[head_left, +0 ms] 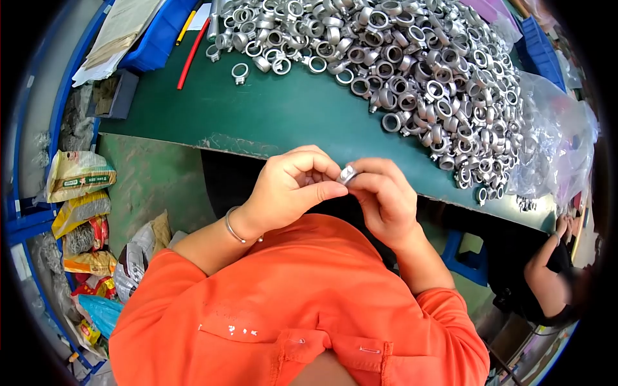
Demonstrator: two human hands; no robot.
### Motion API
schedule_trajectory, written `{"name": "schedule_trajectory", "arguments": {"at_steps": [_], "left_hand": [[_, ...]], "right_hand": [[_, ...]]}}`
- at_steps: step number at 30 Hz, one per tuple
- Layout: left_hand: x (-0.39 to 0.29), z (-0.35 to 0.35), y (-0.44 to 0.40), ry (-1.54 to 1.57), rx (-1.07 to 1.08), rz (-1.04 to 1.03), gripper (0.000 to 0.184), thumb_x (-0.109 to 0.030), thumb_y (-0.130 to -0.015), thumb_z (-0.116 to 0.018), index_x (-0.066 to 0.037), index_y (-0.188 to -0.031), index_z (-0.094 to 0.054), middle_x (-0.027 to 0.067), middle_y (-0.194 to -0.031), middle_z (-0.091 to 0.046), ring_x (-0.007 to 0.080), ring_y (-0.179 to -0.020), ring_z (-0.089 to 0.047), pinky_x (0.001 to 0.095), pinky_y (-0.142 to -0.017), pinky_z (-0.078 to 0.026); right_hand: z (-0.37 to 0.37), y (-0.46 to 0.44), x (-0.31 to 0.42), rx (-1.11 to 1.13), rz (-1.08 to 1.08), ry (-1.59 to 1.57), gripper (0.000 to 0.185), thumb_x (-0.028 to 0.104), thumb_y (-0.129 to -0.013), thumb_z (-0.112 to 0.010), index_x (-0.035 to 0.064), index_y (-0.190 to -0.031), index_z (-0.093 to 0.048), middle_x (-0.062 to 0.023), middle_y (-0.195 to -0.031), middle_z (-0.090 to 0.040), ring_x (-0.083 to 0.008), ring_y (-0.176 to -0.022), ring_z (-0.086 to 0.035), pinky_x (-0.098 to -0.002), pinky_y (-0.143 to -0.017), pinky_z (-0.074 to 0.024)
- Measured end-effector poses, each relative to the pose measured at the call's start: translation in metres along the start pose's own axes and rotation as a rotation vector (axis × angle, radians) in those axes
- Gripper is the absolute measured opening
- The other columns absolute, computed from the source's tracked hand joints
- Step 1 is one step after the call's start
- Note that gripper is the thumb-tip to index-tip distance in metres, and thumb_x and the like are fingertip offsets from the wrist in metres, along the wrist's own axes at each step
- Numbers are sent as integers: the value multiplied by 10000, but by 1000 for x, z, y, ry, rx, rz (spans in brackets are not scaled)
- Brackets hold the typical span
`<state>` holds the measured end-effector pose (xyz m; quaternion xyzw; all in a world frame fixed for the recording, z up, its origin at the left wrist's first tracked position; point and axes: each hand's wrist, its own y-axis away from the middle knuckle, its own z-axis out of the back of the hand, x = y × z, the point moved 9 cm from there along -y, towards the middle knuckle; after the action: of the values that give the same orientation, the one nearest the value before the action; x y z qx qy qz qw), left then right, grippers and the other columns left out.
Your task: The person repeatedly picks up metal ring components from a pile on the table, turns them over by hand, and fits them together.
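Broadly, one green table (180, 116) carries one big heap of silvery metal rings (412, 58), spread along its far side and down towards the right end. How much is done is hard to judge: no second group stands apart as finished, and the heap could be handled pieces or waiting ones; if waiting, nearly all the work is left. As for counts, the heap overlaps too much for an exact figure, though it looks like hundreds. Beyond the right end of the heap lies clear plastic wrapping (557, 135), its layers too tangled to number. One co-worker's arm (544, 276) shows at the far right. At the upper left are one large blue bin (151, 48) and one small grey box (122, 96). Two hands are at work near the table's front edge: the left hand (277, 190), with one bracelet (229, 222) at the wrist, and the right hand (389, 202), both closed in a fingertip pinch on one metal ring (347, 175) between them. Smaller items include one red stick (193, 55), one yellow stick (187, 27) and one loose ring (240, 81) just beside the heap's left part.
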<state>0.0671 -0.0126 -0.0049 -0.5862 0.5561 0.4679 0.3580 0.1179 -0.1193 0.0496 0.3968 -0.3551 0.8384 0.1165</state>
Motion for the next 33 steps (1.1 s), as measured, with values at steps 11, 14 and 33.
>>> {"name": "schedule_trajectory", "arguments": {"at_steps": [11,14,33], "left_hand": [[-18,-2,1,-367,-15,-289,99,30,-763,-656,2,-856,-635,69,-826,-597,113,-693,-570,218,-587,-466],[-18,-4,0,-440,-9,-335,98,29,-763,-655,1,-855,-634,71,-823,-598,117,-684,-567,223,-572,-457],[23,-2,1,549,-13,248,296,-174,-970,-388,30,-1157,-491,123,-1032,-592,189,-966,-599,305,-704,-562]], "right_hand": [[-24,29,-47,-15,-651,-771,244,66,-936,-457,-38,-1152,-502,-74,-919,-596,-112,-811,-584,-242,-706,-501],[-27,28,-47,4,-614,-779,249,74,-903,-534,-17,-1134,-525,-59,-906,-592,-103,-798,-576,-229,-702,-497],[0,-1,6,-36,123,-18,336,27,-662,-744,-9,-976,-627,-164,-995,-576,-253,-806,-586,-318,-686,-489]]}}
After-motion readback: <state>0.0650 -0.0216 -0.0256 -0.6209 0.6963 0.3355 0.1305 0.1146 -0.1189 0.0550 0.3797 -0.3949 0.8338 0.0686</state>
